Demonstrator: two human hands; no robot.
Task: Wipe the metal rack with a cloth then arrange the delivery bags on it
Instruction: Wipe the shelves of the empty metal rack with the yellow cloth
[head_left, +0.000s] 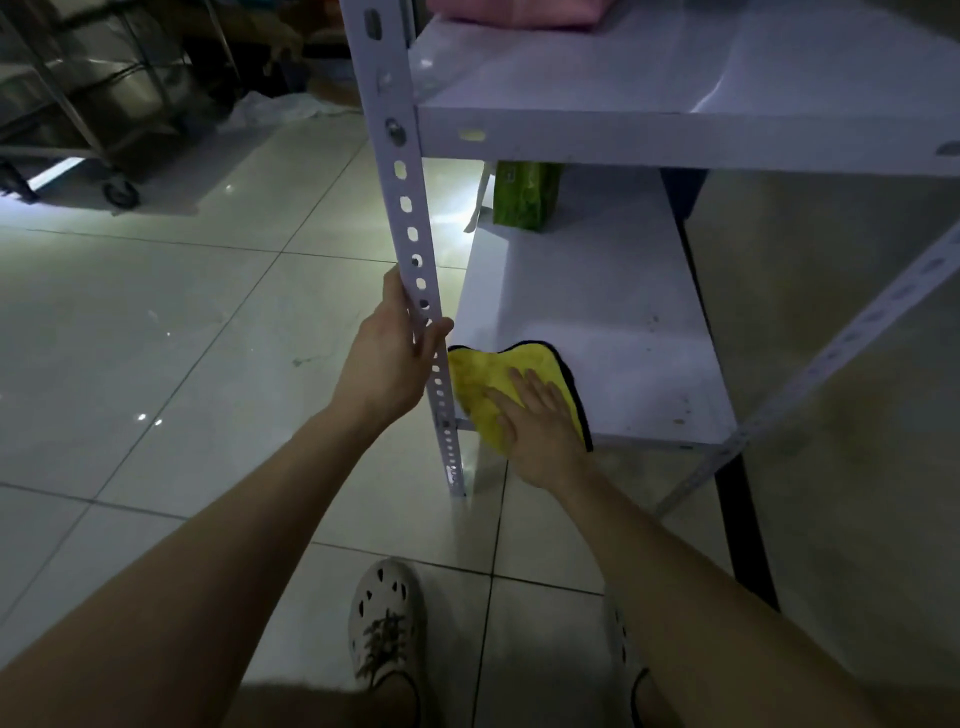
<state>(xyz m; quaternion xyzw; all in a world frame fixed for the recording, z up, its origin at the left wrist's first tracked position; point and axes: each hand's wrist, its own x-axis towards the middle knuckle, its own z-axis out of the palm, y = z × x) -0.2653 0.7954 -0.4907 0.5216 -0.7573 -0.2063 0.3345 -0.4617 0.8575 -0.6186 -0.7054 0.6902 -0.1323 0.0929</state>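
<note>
Head view: our left hand (392, 358) grips one rack post (410, 249); beside it, our right hand (540, 421) presses flat on one yellow cloth (480, 384).

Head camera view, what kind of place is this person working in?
Probably a back room or storeroom of a shop or food business. A white slotted metal rack stands on a glossy tiled floor, and a wheeled steel trolley is parked in the dim background.

Storeroom: slotted rack (410, 218), steel trolley (88, 98)
</note>
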